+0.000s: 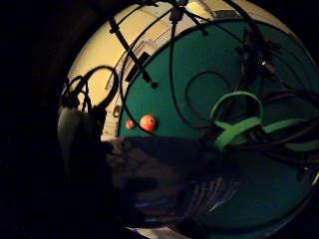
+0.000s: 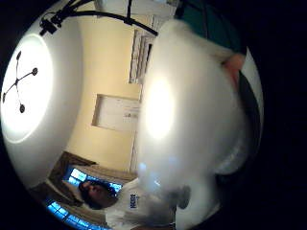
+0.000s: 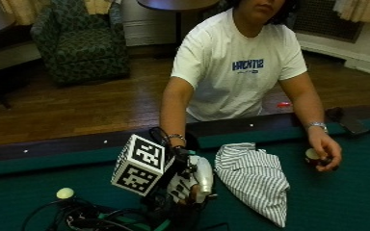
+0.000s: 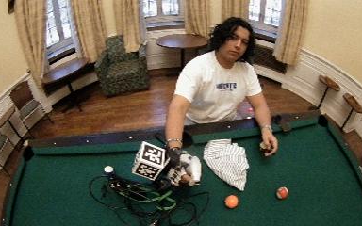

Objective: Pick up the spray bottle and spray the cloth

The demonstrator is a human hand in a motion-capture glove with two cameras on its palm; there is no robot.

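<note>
Gloved rt hand [image 3: 186, 185] grips white spray bottle [image 3: 204, 176] beside striped cloth [image 3: 256, 179]; no label legible.

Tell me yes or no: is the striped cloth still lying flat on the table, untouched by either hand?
Yes: the striped cloth lies on the green table, apart from the gloved right hand gripping the spray bottle.

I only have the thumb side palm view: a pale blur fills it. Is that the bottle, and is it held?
Observer: Yes. In the outside view the gloved right hand grips the white spray bottle, lifted upright above the felt.
Operator: Where is the cloth?
Observer: The striped cloth lies crumpled on the green table, right beside the bottle.
Operator: Anything else nearby?
Observer: An orange ball and a red ball lie beyond the cloth; the bare hand rests near the rail.
</note>
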